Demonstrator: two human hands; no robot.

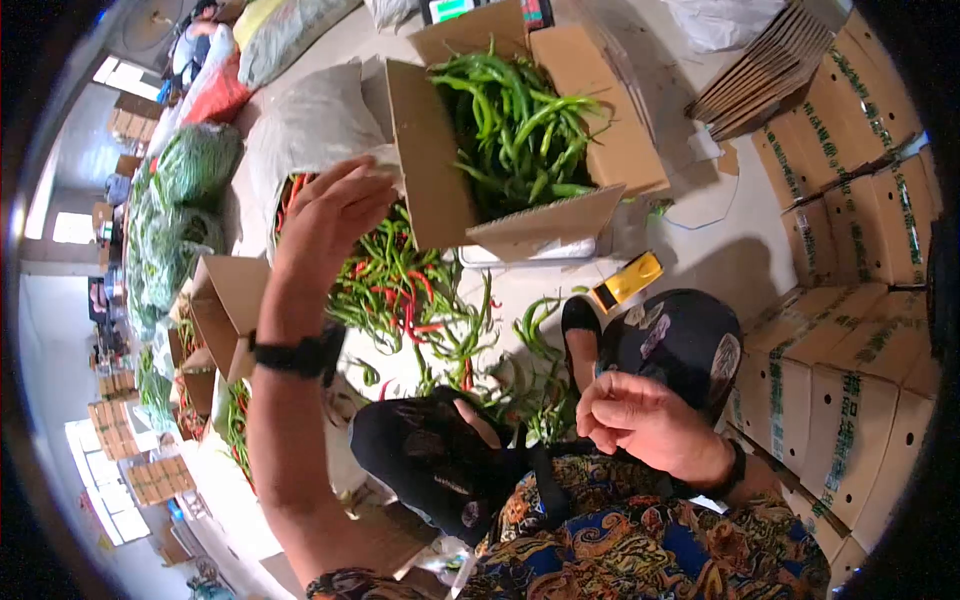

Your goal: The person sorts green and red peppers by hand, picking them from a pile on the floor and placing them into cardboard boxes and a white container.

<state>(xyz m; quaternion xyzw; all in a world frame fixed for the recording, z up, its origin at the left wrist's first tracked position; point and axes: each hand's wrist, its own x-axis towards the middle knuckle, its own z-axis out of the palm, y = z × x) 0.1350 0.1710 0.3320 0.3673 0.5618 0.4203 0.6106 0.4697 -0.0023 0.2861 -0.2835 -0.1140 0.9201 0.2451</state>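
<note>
My left hand [340, 212] is raised over the left edge of a loose heap of green and red chili peppers [385, 285], beside the mouth of a whitish sack [310, 120]. Its fingers are stretched out and no object shows in them. Above my right knee is my right hand [640, 415], its fingers curled in against the thumb, with nothing visible in it. Ahead stands an open cardboard box [430, 165] with its flaps up, holding long green chili peppers [515, 125]. Part of the heap's far side is hidden behind my left hand and forearm.
A yellow-and-black object [628, 281] lies on the floor near my right foot. Stacked cartons [835, 420] line the right side, with flattened cardboard [760, 70] beyond. Bags of green produce [185, 220] and another open box [225, 310] stand to the left. A person [195, 45] is far back.
</note>
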